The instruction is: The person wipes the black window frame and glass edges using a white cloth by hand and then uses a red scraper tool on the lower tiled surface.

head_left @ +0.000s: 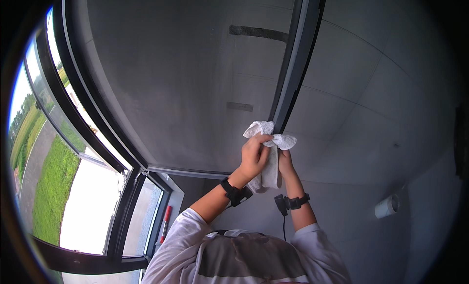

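Note:
A white towelling cloth [271, 171] is wrapped around the lower end of a dark metal frame bar [292, 64]. My left hand [255, 154] presses the cloth from the left side with bent fingers. On the other side my right hand [285, 163] grips it, its fingers partly hidden behind the cloth. Folds of cloth stick out above both hands, and a longer piece hangs down between them. The bar borders a large dark glass panel [171, 88], whose surface looks hazy. Each wrist wears a black strap with a small device.
At left, a dark-framed window [124, 215] stands by an opening onto grass [53, 171] and a path. A red and white tool [166, 223] leans near the sill. Grey tiles [361, 78] spread to the right, with a white cylindrical container [386, 207] lower down.

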Demonstrator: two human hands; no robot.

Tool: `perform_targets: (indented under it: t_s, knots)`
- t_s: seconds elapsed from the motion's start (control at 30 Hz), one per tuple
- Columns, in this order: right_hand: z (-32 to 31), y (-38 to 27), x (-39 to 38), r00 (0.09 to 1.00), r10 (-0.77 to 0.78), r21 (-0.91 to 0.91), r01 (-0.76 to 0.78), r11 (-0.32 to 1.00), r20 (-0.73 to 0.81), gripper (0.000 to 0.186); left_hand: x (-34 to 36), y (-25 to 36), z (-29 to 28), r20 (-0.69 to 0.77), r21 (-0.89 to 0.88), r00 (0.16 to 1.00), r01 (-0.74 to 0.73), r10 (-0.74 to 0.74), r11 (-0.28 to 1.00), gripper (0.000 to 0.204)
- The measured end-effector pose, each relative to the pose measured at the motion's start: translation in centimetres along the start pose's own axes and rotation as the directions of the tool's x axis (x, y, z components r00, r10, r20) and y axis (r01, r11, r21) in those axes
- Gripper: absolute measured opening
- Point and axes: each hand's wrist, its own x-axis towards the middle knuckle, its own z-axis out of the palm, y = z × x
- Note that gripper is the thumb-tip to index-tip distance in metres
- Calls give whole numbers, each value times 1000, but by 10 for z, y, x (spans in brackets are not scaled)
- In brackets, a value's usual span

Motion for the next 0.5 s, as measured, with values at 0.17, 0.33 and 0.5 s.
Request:
perform_targets:
  t_s: [0.17,0.33,0.5]
  knots:
    - [14,-12,2,998,29,-151,-21,988,57,33,-61,-22,2,-88,4,992,89,-89,996,30]
    - [-24,15,1,992,43,-412,8,911,115,33,31,20,5,-159,-78,980,-133,120,988,26]
    - [-31,8,-10,973,220,-28,-219,975,64,33,43,35,8,-180,-169,981,-98,67,981,18]
